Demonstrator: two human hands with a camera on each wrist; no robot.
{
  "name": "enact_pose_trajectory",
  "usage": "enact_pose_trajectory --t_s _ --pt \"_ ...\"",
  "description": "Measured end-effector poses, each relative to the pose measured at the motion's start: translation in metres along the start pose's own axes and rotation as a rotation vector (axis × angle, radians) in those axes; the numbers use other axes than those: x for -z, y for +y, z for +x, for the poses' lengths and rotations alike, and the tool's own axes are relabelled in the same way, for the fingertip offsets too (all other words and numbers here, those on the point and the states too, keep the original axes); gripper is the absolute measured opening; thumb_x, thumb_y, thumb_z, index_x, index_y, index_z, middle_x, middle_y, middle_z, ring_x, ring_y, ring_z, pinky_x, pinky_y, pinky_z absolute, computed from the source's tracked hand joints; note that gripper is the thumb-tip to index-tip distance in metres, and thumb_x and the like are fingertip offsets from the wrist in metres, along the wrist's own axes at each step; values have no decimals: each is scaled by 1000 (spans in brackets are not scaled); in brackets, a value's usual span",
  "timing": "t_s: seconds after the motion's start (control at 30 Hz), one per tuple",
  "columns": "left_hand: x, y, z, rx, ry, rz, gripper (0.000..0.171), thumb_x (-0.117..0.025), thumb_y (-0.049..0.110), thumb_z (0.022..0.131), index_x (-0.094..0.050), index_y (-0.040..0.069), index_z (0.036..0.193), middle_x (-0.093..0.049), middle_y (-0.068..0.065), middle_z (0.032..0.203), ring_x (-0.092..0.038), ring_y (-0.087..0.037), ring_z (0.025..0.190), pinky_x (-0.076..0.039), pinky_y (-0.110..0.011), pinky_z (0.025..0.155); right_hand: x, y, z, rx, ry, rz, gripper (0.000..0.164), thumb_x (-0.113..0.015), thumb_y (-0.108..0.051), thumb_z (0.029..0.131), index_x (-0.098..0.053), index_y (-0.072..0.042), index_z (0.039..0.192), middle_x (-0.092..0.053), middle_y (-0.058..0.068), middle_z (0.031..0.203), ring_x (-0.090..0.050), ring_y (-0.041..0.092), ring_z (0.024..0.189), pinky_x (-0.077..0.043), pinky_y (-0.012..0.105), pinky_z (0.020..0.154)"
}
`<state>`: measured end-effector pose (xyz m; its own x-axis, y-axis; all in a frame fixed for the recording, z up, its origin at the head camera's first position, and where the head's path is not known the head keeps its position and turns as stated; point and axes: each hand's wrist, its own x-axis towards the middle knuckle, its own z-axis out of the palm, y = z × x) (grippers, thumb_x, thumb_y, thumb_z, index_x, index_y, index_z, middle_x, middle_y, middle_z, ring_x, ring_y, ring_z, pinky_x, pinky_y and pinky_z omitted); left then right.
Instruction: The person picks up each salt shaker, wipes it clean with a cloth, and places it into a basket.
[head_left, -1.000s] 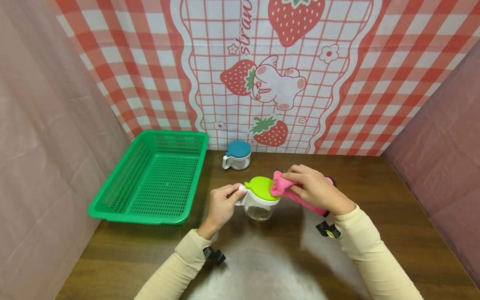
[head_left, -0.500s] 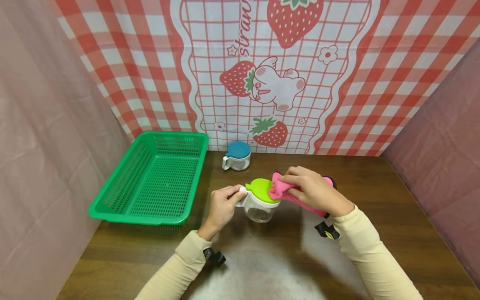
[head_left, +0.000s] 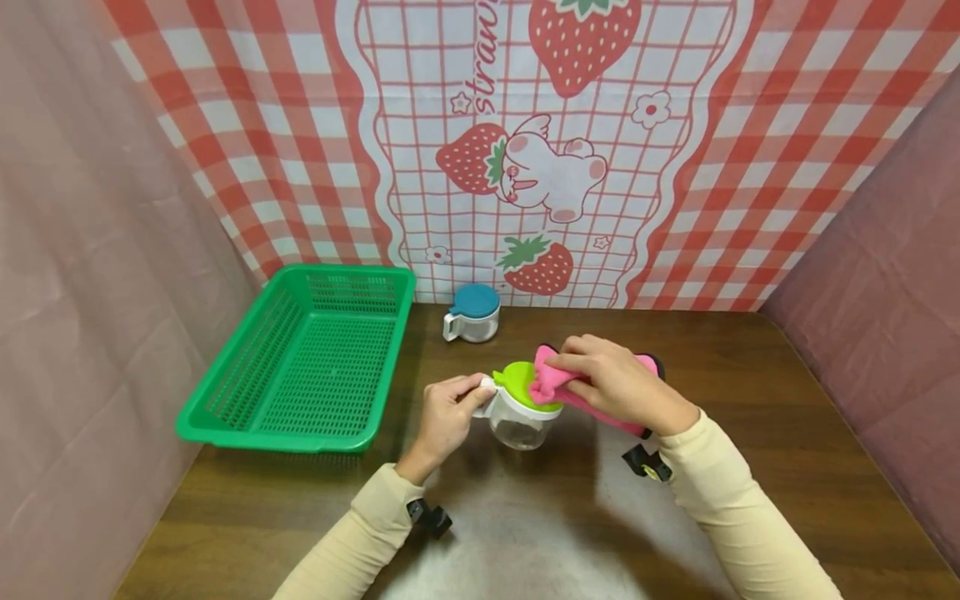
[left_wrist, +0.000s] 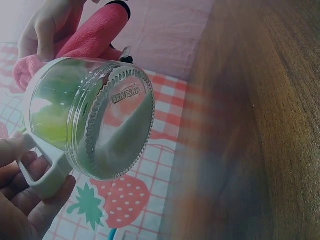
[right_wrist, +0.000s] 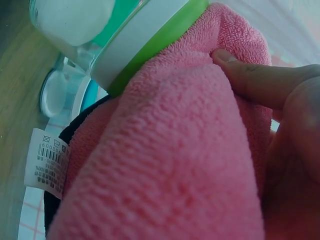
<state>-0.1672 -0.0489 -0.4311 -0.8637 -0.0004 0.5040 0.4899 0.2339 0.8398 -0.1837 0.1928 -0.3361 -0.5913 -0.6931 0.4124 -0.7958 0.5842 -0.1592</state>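
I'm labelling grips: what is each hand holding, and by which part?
The left hand grips the clear jar by its white handle; the right hand holds the pink cloth by bunched folds beside the jar's green lid.

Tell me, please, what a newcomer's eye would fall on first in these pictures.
Probably the bright pink fluffy cloth first, gripped by the right hand against the lime-green round lid of a clear jar, whose white handle the left hand holds. Next, perhaps, the large green perforated plastic basket on the left of the brown wooden table. Behind them, red-and-white checked strawberry-print fabric fills the back of the scene.
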Motion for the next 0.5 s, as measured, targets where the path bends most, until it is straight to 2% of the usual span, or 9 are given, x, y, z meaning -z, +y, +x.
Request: enact_pose_trajectory --t_s 0.2,0.33,0.5 --pt "0 2 1 -26 -2 24 11 -75 9 84 -77 2 91 -72 -12 77 -58 -5 67 -50 -16 60 -3 -4 8 17 -7 11 29 -79 -12 79 -75 -12 108 -64 0 91 -56 15 84 -51 32 68" --pt "-1 0 0 -22 -13 23 12 -75 8 83 -77 1 92 -73 -13 79 -59 -4 68 -51 -16 61 -7 -6 13 21 -4 8 28 -79 -12 80 -75 -12 107 -64 0 90 -55 15 81 -50 31 67" --pt "-3 -2 -2 -13 6 13 11 -75 7 83 -77 1 91 -73 -12 77 -58 -2 68 -50 -16 60 -11 -6 19 6 -14 -6 28 -77 -11 81 -74 -11 109 -64 1 90 -56 16 83 -51 32 69"
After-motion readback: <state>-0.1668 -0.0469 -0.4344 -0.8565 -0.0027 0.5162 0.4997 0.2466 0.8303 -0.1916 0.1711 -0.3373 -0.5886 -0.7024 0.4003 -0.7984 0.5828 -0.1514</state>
